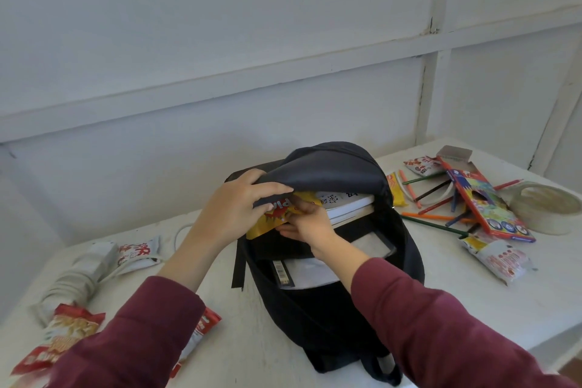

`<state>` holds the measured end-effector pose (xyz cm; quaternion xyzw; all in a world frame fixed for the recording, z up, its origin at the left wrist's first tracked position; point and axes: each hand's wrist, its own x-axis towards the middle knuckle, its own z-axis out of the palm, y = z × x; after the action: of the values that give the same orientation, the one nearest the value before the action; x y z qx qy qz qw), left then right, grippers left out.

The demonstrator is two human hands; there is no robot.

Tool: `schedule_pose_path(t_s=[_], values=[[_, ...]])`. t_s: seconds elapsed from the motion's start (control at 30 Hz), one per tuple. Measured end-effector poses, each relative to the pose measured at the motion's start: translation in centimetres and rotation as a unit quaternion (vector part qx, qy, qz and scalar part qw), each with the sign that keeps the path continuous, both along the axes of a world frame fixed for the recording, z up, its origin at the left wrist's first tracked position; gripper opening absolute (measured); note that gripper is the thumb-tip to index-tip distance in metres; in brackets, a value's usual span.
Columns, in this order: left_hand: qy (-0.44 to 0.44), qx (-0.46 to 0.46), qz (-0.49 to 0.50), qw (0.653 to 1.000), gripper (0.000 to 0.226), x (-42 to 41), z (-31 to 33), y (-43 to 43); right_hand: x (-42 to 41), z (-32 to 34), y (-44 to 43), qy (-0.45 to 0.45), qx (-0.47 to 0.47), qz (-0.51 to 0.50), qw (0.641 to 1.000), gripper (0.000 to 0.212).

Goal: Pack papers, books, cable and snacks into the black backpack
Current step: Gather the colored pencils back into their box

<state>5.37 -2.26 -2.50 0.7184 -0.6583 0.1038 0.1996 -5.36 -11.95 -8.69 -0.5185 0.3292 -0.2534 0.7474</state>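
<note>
Two grips clamped: left grip (pixel 233 208) on backpack flap (pixel 324 170), right grip (pixel 310 225) on yellow snack packet (pixel 273 221).

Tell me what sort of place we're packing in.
Likely a plain study or home room: a white table set against a white panelled wall, coloured pencils and their box strewn on it, and books inside the black backpack.
</note>
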Motion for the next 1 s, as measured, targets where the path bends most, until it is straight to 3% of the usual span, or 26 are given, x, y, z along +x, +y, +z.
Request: schedule_pose_path(t_s=[0.4,0.6,0.67,0.77,0.83,1.0], values=[[0.042,0.005,0.029,0.999,0.041,0.2,-0.1,-0.7,-3.6,-0.5,-0.1,0.039,-0.037,0.077,0.996,0.056],[0.090,-0.053,0.083,0.991,0.015,-1.6,-1.2,-1.9,-10.3,0.1,0.4,0.106,-0.114,0.123,0.980,0.045],[0.096,-0.071,0.087,0.989,0.006,-2.5,-1.3,-2.4,-13.0,0.4,-0.3,0.112,-0.129,0.118,0.978,0.037],[0.074,-0.068,0.109,0.989,0.035,-5.2,-1.6,-3.4,-17.0,0.8,-2.7,0.153,-0.166,0.105,0.969,0.027],[0.086,-0.080,0.102,0.988,0.041,-8.1,-1.8,-4.6,-19.5,1.0,-5.0,0.200,-0.206,0.086,0.954,0.023],[0.150,-0.131,0.009,0.980,0.015,-16.5,-3.3,-8.5,-24.8,1.0,-12.1,0.307,-0.292,-0.016,0.906,0.019]])
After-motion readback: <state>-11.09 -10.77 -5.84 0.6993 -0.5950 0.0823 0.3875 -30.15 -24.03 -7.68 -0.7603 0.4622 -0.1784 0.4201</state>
